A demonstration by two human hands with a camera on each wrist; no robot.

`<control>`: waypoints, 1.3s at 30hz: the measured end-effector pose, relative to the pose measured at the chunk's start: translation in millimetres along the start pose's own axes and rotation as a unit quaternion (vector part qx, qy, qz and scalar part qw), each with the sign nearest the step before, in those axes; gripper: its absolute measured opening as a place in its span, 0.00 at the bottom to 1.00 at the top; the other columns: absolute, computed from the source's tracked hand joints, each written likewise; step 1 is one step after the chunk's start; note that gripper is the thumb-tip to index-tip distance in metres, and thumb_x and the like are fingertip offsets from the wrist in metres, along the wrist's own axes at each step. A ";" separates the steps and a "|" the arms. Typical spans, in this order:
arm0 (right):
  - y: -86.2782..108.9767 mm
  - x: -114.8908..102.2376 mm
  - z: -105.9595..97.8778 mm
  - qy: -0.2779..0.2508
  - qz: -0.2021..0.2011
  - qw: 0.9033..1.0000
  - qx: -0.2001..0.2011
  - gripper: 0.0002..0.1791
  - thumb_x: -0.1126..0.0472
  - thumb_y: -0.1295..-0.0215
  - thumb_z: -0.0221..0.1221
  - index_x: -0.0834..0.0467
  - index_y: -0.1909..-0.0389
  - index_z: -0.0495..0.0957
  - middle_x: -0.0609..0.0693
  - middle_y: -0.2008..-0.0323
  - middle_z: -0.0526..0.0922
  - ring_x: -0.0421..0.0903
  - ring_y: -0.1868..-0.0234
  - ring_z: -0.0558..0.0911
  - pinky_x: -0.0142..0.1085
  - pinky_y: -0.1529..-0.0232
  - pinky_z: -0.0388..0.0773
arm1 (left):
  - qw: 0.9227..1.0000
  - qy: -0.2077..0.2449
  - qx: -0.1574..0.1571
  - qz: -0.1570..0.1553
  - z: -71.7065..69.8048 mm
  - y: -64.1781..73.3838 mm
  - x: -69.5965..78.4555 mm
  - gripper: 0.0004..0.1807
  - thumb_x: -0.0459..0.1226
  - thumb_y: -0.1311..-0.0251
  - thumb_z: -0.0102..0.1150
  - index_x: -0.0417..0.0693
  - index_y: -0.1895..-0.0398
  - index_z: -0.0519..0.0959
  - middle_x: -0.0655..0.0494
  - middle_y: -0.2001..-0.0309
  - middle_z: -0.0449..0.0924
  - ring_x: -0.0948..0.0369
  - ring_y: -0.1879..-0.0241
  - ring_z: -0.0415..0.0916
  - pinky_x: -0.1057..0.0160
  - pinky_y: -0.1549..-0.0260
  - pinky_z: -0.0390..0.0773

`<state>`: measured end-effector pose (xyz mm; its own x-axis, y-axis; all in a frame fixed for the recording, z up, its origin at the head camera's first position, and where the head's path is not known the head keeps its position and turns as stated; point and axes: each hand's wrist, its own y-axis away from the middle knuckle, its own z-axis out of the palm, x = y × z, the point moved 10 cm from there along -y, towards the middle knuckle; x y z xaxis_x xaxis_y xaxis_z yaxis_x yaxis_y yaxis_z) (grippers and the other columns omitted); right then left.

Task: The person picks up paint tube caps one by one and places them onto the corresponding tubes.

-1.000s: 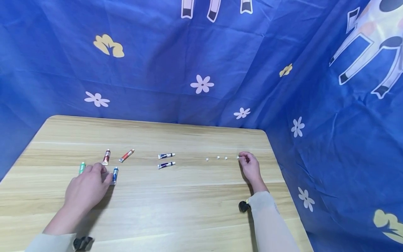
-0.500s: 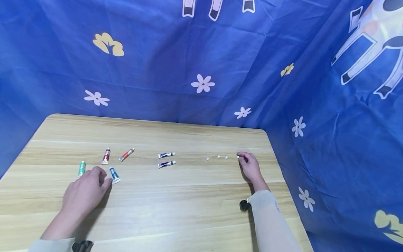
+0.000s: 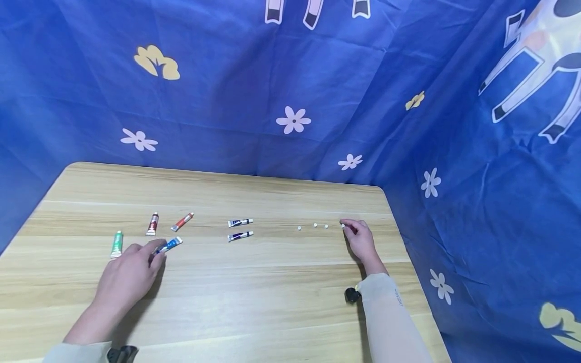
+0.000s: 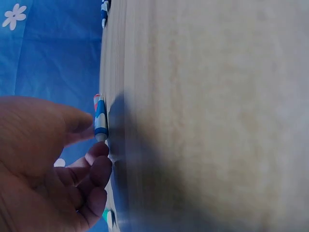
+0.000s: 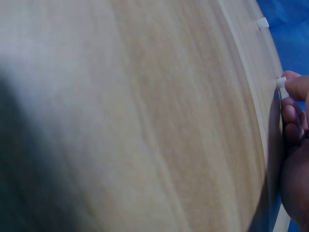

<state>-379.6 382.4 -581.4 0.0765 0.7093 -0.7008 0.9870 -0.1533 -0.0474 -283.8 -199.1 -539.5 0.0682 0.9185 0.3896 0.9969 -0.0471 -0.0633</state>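
Head view: a person, watched from close by, reaches both arms over the tabletop (image 3: 254, 302). Nearest, a black device (image 3: 122, 354) sits at the left cuff (image 3: 77, 352); farther up, a second black device (image 3: 351, 295) sits beside the right sleeve (image 3: 392, 317), toward the right edge. The left hand (image 3: 127, 275), in the tabletop's left half, pinches a blue tube (image 3: 170, 245) near its narrow end between thumb and forefinger; the flat end points rightward and slightly toward the far edge. Left of it, closer to the left edge, lies a green tube (image 3: 116, 244). The right hand (image 3: 362, 245), near the right edge, pinches a small white piece (image 3: 343, 226) between thumb and forefinger. Three similar pieces (image 3: 326, 227) trail leftward in a loose row, roughly parallel to the far edge. Mid-tabletop lie a nearer dark tube (image 3: 239, 236) and, just beyond it, a farther dark tube (image 3: 239, 223), apart and nearly parallel. Beyond the left hand, a dark red tube (image 3: 152, 225) points to the far edge, and an orange-red tube (image 3: 182, 222) lies aslant beside it. Behind the far edge hangs a blue curtain (image 3: 213, 101) with white flowers.
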 end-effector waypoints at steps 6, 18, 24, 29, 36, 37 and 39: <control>-0.8 0.3 0.5 0.013 0.002 1.000 0.005 0.13 0.64 0.21 0.63 0.56 0.41 0.88 0.56 0.55 0.81 0.47 0.55 0.78 0.33 0.53 0.73 | 1.000 -0.006 0.024 0.015 -2.7 0.8 0.8 0.17 0.38 0.27 0.64 0.39 0.41 0.83 0.33 0.62 0.83 0.41 0.68 0.80 0.41 0.75 0.76; -0.6 1.9 0.4 0.013 0.020 1.000 0.014 0.12 0.63 0.21 0.63 0.54 0.44 0.89 0.55 0.55 0.81 0.47 0.55 0.79 0.31 0.54 0.74 | 1.000 0.013 0.023 -0.007 -3.1 1.7 -5.6 0.12 0.37 0.28 0.66 0.42 0.47 0.83 0.32 0.59 0.77 0.43 0.65 0.76 0.53 0.81 0.69; 0.7 2.4 0.6 0.011 0.027 1.000 0.011 0.12 0.63 0.20 0.62 0.54 0.43 0.89 0.55 0.54 0.80 0.48 0.54 0.79 0.34 0.53 0.74 | 1.000 0.017 0.022 -0.009 -2.6 0.1 -7.1 0.12 0.37 0.29 0.66 0.40 0.48 0.83 0.29 0.56 0.81 0.37 0.60 0.80 0.41 0.72 0.78; 1.7 3.0 0.3 0.008 0.037 0.999 0.010 0.12 0.62 0.20 0.61 0.53 0.42 0.89 0.55 0.53 0.80 0.49 0.53 0.79 0.36 0.51 0.75 | 1.000 0.025 0.014 -0.006 -4.0 -1.1 -7.3 0.12 0.37 0.28 0.65 0.39 0.49 0.81 0.33 0.61 0.85 0.39 0.65 0.83 0.35 0.68 0.80; 3.4 2.7 -2.4 -0.009 0.040 0.999 0.019 0.12 0.62 0.19 0.60 0.56 0.44 0.88 0.56 0.51 0.82 0.50 0.51 0.80 0.36 0.50 0.75 | 0.998 0.055 0.017 -0.017 -6.0 -0.5 -5.1 0.11 0.37 0.29 0.66 0.39 0.50 0.82 0.39 0.62 0.85 0.47 0.66 0.81 0.40 0.69 0.78; 4.0 2.3 -3.2 -0.013 0.039 0.999 0.022 0.11 0.62 0.19 0.60 0.57 0.44 0.88 0.56 0.51 0.82 0.50 0.51 0.80 0.35 0.50 0.75 | 0.998 0.060 0.018 -0.018 -6.2 -0.2 -4.5 0.11 0.37 0.29 0.66 0.39 0.51 0.83 0.39 0.62 0.85 0.47 0.66 0.80 0.40 0.69 0.78; 5.3 2.5 -4.4 -0.022 0.040 0.999 0.028 0.11 0.62 0.19 0.60 0.58 0.45 0.88 0.57 0.50 0.83 0.51 0.50 0.80 0.35 0.50 0.75 | 0.997 0.070 0.021 -0.020 -6.9 0.4 -3.9 0.10 0.36 0.30 0.66 0.39 0.51 0.83 0.39 0.62 0.84 0.48 0.65 0.80 0.41 0.68 0.78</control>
<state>-373.5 386.4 -580.3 0.1481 0.6620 -0.7347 0.9684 -0.2479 -0.0281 -283.4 -205.4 -534.7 0.0352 0.8555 0.5166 0.9967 0.0080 -0.0811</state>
